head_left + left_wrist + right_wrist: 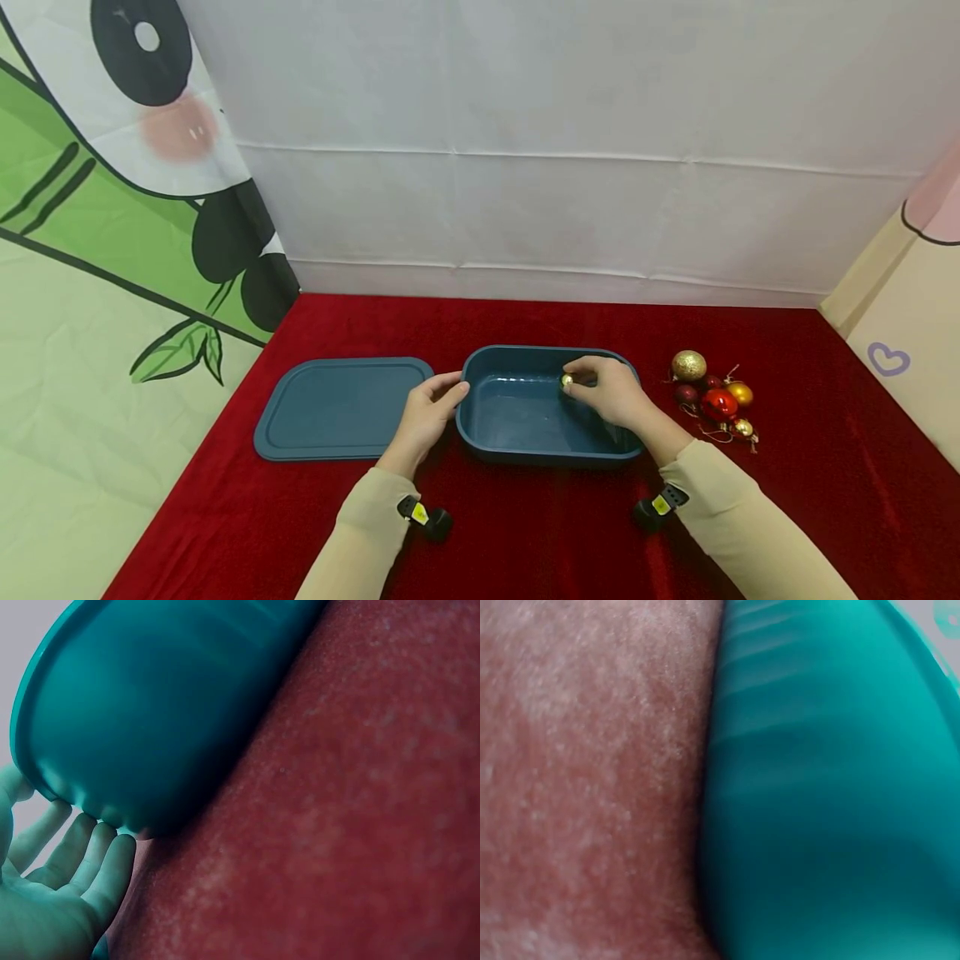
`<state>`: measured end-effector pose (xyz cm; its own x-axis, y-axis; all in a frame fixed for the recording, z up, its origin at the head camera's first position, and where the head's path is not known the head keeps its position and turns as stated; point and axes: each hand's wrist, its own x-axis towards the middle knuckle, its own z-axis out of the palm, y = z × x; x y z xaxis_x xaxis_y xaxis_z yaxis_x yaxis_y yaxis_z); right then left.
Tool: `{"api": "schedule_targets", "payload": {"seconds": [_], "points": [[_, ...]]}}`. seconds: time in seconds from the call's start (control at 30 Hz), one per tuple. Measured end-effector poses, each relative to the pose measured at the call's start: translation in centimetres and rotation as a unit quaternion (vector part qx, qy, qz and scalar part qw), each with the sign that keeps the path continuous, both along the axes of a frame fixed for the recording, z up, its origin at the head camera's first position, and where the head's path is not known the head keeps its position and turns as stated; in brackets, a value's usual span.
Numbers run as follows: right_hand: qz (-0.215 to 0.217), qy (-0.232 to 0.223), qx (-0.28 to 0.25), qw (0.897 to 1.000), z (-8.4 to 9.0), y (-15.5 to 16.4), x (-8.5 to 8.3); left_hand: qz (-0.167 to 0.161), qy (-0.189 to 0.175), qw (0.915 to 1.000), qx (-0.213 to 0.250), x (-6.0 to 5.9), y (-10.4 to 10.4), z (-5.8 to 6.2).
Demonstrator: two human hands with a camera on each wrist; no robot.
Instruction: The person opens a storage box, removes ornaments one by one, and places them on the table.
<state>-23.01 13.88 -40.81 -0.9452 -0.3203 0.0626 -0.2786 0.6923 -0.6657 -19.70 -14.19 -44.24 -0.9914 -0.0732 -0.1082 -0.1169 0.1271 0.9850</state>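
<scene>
Right hand (611, 392) pinching small gold ball ornament (567, 381) over open dark-blue plastic tub (480, 433), mid-table. Left hand (427, 412) resting open-fingered against tub's left rim, steadying. Flat blue lid (337, 408) lying left; remaining baubles (712, 396) clustered right. Risk: smooth ball slipping, bouncing out onto red cloth (825, 467).

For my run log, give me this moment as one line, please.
left hand: steadies blue bin at rim | right hand: pinches small gold bauble over bin | lid: off, left | bauble pile: right
</scene>
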Motion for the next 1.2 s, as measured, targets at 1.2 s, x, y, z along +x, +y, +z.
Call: {"api": "schedule_targets", "payload": {"seconds": [1.2], "points": [[-0.043,0.022,-0.085,0.995,1.8,4.3,1.8,-0.003,-0.003,1.0000,-0.006,0.1,0.0,0.5]]}}
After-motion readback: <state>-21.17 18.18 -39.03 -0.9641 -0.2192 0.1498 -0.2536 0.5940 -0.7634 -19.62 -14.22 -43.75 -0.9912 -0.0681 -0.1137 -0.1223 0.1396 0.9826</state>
